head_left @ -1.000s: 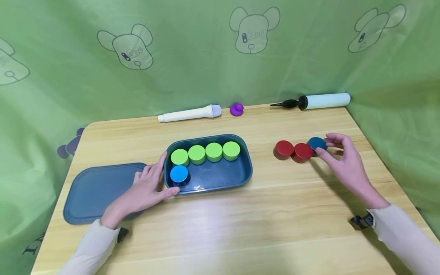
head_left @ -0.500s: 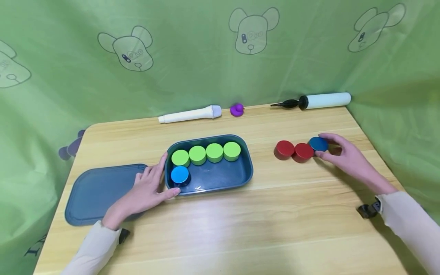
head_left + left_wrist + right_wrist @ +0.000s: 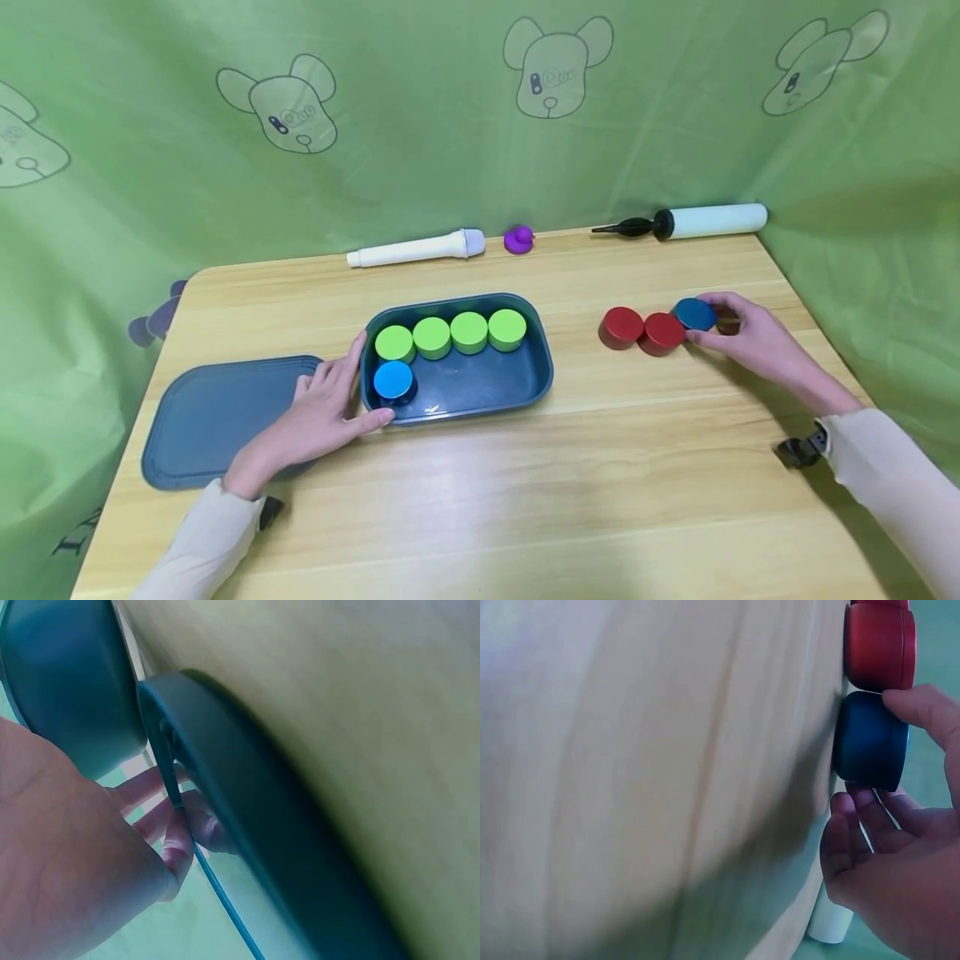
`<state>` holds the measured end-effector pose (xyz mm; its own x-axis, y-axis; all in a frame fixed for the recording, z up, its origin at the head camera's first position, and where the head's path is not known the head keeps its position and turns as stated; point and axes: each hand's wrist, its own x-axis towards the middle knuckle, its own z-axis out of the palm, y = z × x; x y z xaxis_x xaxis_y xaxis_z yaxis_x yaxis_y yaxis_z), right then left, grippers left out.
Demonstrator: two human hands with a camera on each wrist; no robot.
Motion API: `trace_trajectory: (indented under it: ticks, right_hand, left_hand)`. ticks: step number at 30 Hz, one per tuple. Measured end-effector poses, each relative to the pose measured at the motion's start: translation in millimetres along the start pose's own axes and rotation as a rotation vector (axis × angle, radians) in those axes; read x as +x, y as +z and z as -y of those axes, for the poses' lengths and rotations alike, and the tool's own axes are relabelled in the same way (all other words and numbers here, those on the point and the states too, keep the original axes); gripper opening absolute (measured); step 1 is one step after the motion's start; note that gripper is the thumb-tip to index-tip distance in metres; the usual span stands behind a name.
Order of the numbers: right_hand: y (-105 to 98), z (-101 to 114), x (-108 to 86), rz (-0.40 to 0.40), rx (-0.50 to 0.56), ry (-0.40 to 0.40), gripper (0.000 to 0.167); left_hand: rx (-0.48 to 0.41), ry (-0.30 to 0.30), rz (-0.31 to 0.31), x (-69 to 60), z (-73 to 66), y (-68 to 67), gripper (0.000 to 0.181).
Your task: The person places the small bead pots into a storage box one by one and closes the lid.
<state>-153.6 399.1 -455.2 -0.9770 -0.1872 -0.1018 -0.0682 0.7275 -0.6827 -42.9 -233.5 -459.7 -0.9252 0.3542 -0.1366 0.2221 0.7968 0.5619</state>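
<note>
My left hand [image 3: 313, 421] rests at the left end of the dark blue tray [image 3: 480, 410], index finger along its left side and thumb on its near rim. Inside stand several lime-topped round pieces [image 3: 432, 337] in a back row, with a bright blue-topped one [image 3: 393, 380] at the near left. On the right, my right hand [image 3: 765, 346] holds a blue round piece [image 3: 693, 314] between thumb and fingers, beside two red ones [image 3: 621, 327]. The right wrist view shows the thumb on the blue piece [image 3: 868, 742] and fingers at its opposite side.
The tray's flat lid [image 3: 217, 417] lies left, partly under my left hand. Along the back edge are a white microphone [image 3: 412, 250], a purple duck-like toy [image 3: 518, 239] and a white hand pump [image 3: 716, 221]. A green curtain [image 3: 420, 125] hangs behind the table.
My right hand has closed in on the blue round piece and taken hold of it at its place by the red ones. My left hand and the tray have stayed put.
</note>
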Motion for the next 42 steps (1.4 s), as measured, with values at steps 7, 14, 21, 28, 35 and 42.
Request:
trace_trajectory:
  ticks: [7,14,21,28,35,42]
  right_hand:
    - [-1.7,-1.5,-3.5,-0.063,0.012,0.002,0.069]
    - [-2.4,2.4,-8.4,-0.173,0.085,-0.002,0.067]
    - [5.7,24.5,-13.5,-0.290,0.222,-0.029,0.061]
    - [8.6,67.6,-23.0,-0.285,0.253,-0.101,0.058]
    - [14.8,108.9,-35.4,-0.224,0.209,-0.164,0.056]
    - [34.3,133.9,-41.1,-0.173,0.187,-0.163,0.059]
  left_hand:
    - [-0.005,-0.001,0.005,0.4,-0.7,0.2,0.117]
    - [0.008,0.004,-0.001,-0.9,-1.6,-1.1,0.117]
    - [0.004,0.007,-0.005,-1.4,-0.3,-0.1,0.117]
    - [0.003,0.009,-0.001,-0.9,-2.2,-1.0,0.116]
    - [0.008,0.010,0.000,-0.3,-1.7,-0.6,0.116]
    - [0.022,0.013,-0.007,-0.4,0.2,-0.7,0.117]
